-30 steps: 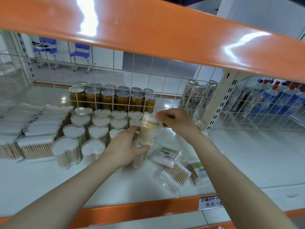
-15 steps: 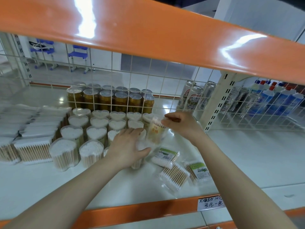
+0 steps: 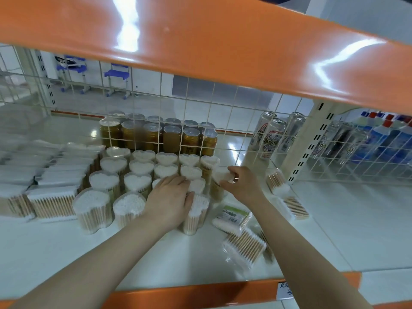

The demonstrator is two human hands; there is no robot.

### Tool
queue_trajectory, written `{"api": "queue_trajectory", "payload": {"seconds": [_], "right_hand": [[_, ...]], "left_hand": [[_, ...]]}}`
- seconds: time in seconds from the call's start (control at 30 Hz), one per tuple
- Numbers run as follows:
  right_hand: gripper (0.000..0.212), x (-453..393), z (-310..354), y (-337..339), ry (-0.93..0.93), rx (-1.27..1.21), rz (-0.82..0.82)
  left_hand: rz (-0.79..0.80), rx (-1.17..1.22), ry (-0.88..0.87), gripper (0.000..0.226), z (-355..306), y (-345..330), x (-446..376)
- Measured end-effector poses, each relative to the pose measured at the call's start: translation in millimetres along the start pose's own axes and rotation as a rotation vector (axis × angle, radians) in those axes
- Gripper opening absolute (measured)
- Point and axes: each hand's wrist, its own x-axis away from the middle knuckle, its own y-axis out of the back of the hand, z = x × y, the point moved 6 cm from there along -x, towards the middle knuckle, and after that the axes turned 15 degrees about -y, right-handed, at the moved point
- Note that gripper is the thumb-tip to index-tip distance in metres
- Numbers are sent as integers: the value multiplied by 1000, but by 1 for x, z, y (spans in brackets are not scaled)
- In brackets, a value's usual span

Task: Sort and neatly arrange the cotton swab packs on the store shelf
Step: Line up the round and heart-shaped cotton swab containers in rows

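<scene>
I am setting the clear heart-shaped tub of wooden cotton swabs [image 3: 219,182] down at the right end of the block of tubs on the white shelf [image 3: 334,219]; a second ago it was lifted in front of me, so that row is filling. My right hand [image 3: 242,186] is pinching its lid from above, wrist bent. My left hand [image 3: 170,197] is lying flat, fingers spread, steadying the near tubs. Flat bagged packs [image 3: 245,246] are waiting near right.

Glossy orange shelf edge [image 3: 200,52] above a smooth, shiny white shelf [image 3: 334,219]. Clear plastic heart-shaped tubs [image 3: 92,209] hold wooden-stemmed cotton swabs. Metal cans [image 3: 171,139] gleam behind white-coated wire mesh [image 3: 223,121].
</scene>
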Motion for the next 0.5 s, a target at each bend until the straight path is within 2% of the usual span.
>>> {"api": "queue_trajectory", "payload": {"seconds": [0.1,0.27,0.33,0.5], "right_hand": [[54,-5,-5,-8,-15,-11,10],[41,-4,-6,-12,20,-87,-8],[36,-2,-5,-12,63,-59,-27],[35,0,-6,-14,138,35,-51]], "left_hand": [[29,4,1,77,-2,2,-4],[83,-41,14,51,5,-6,-4],[130,-12,0,55,5,-12,-4],[59,14,-69,75,0,-10,-10]]}}
